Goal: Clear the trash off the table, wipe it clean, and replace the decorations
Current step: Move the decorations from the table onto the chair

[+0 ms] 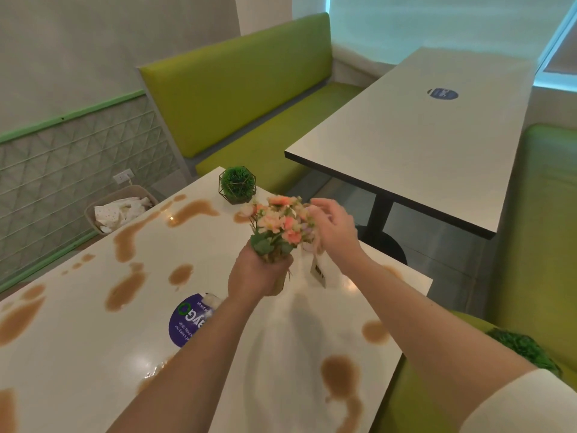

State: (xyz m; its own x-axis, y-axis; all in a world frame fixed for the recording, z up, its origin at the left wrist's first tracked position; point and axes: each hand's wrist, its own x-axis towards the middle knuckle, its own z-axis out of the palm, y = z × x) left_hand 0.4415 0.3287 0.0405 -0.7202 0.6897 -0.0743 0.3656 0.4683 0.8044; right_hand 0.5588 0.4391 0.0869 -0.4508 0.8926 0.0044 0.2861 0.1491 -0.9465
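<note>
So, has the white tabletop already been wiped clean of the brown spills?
No: brown liquid puddles still lie across the white tabletop while the left hand grips the pink artificial flower bunch.

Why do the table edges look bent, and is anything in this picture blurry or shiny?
Head view: the wide-angle lens bows the table edges. The right hand and the flower bouquet, gripped by the left hand, are slightly motion-smeared. Ceiling light glints off the brown spills, and cool blue light comes from the window.

"GO" on purple table sticker (pixel 186 320)
</note>
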